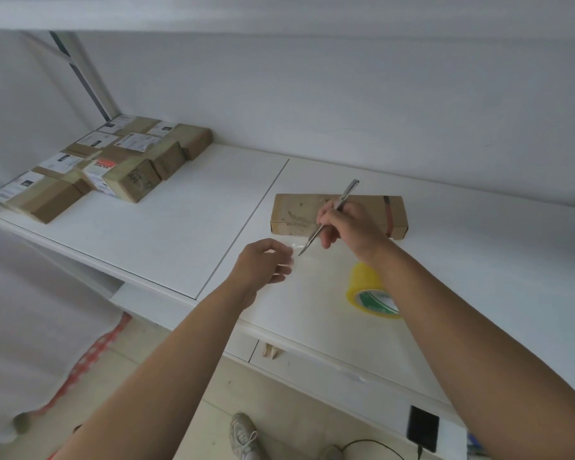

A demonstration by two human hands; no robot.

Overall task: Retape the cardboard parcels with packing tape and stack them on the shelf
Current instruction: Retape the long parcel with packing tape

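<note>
Head view — right hand (349,224) with knife (329,217) near parcel (339,214) edge.

black phone (423,428) near shelf edge

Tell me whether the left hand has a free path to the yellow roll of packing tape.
Probably not: the left hand pinches a clear tape strip, and the right forearm crosses over the yellow roll of packing tape.

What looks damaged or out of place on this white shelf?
The long cardboard parcel has a scuffed, torn-looking top face. A scrap of brown tape or paper hangs from the shelf front edge. The stacked parcels at the far left look tidy.
</note>
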